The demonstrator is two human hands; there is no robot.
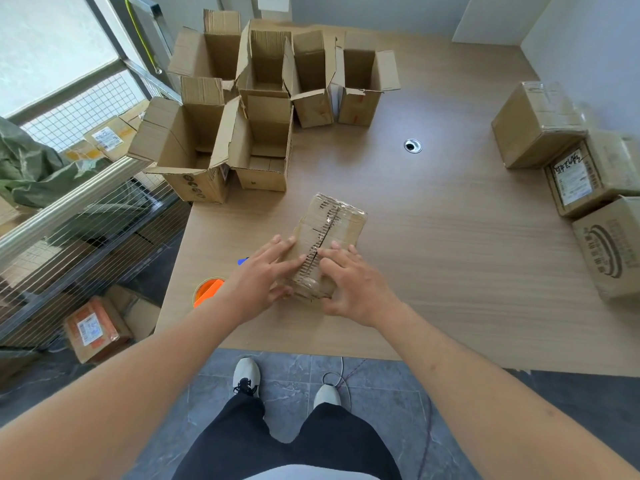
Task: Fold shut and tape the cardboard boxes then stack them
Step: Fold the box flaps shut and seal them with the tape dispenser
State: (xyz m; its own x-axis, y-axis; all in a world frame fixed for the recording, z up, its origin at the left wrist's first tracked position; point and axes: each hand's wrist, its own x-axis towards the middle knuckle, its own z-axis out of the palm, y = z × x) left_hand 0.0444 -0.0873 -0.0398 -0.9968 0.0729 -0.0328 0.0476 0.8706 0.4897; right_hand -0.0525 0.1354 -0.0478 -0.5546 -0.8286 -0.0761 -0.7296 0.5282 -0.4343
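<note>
A wooden table (450, 237) fills most of the view, with grey tiled floor (298, 372) below its near edge. At the table's far left stands a cluster of open boxes (256, 98), six or so packed close together, flaps up. At the right edge sit three closed boxes (540, 123) touching one another in a row running toward the near side. Near the middle front lies the small box (332, 233) being worked on, its top flaps folded shut and meeting along a ragged centre seam, with shiny tape over it. The left hand (263, 282) rests flat on the left flap, fingers straight and spread. The right hand (349, 285) lies on the right flap, fingers laid flat, thumb down the near side. Just left of the left wrist sits an orange tape roll (207, 289) on the table. A small round metal hole cover (412, 146) is set in the tabletop
</note>
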